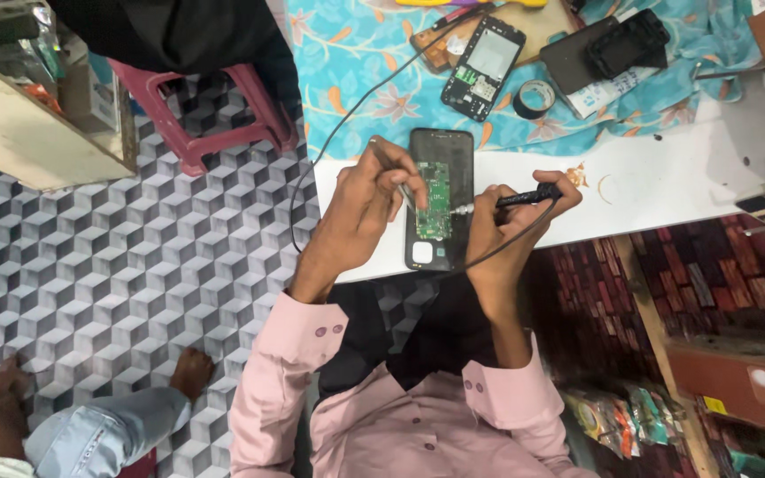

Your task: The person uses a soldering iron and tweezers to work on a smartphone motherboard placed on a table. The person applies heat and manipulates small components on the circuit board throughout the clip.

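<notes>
While the left hand pinches tweezers and the right hand grips a soldering iron over the green circuit board on a phone at the bench's near edge, a tape roll and another opened phone lie behind.

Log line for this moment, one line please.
left hand: holds thin tool on green circuit board | right hand: holds corded soldering iron, tip at board | board on phone | table

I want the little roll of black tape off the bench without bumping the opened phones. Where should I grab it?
The black tape roll lies flat on the floral cloth, hole up. Come straight down and pinch across its outer rim, or hook a finger through the hole. Its right side looks freer, since the opened phone lies just left.
</notes>
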